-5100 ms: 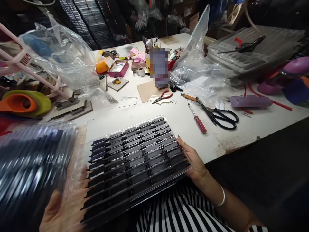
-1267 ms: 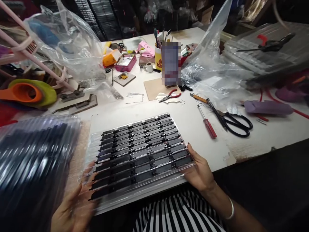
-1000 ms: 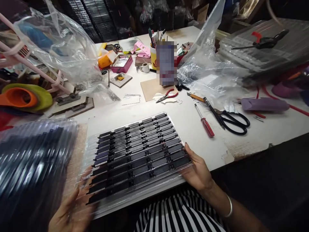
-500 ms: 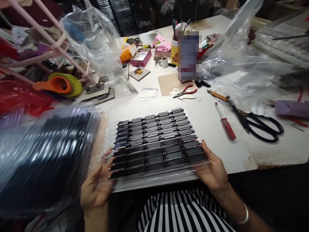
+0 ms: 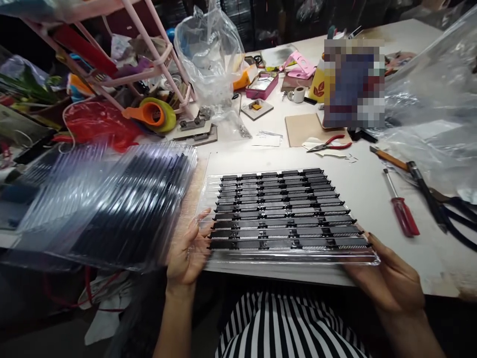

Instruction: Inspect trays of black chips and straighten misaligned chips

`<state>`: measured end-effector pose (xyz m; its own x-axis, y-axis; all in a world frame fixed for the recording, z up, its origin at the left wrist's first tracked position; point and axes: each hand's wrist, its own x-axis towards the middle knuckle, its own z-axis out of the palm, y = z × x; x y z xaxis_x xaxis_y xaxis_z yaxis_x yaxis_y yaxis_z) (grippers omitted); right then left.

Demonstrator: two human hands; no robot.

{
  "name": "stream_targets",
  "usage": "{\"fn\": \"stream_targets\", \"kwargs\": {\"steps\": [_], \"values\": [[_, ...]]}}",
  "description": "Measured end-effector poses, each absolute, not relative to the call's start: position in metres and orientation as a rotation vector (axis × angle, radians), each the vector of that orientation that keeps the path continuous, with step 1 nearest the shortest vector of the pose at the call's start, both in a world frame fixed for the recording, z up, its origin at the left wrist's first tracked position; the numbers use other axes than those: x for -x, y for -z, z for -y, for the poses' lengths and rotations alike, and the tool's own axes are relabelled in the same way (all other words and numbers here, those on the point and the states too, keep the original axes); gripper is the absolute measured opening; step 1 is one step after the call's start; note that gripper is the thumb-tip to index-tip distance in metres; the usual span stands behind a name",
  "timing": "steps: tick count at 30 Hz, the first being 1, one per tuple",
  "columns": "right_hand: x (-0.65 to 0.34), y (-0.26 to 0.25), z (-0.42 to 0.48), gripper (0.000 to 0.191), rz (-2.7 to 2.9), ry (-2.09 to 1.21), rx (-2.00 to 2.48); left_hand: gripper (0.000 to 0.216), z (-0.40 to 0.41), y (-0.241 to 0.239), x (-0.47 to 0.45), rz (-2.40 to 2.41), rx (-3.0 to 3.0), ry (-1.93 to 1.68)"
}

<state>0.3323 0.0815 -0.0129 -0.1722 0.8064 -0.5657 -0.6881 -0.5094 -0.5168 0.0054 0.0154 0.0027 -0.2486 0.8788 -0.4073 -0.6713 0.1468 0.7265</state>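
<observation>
- The tray [image 5: 286, 214] of black strips sits low in the centre of my frame, its near edge hanging past the edge of the table [image 5: 365, 169].
- My left hand [image 5: 188, 248] grasps the tray's left edge.
- My right hand [image 5: 391, 281] clasps its lower-right corner.
- At the left of the frame is a blurred stack [image 5: 108, 204] of similar trays, just beside the left hand.
- Right of the tray is a red screwdriver [image 5: 401, 211], apart from it, and pliers [image 5: 330, 145] lie above.
</observation>
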Motion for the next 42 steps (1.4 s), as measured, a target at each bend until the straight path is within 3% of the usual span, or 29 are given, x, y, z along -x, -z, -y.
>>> {"fn": "stream_targets", "kwargs": {"steps": [14,42], "values": [[-0.326,0.014,-0.085,0.014,0.12,-1.86,0.948,0.048,-0.017,-0.003,-0.005,-1.095,-0.323,-1.432],[-0.326,0.014,-0.091,0.022,0.25,-2.003,0.681,0.074,-0.01,-0.002,-0.023,-0.887,-0.171,-1.6]]}}
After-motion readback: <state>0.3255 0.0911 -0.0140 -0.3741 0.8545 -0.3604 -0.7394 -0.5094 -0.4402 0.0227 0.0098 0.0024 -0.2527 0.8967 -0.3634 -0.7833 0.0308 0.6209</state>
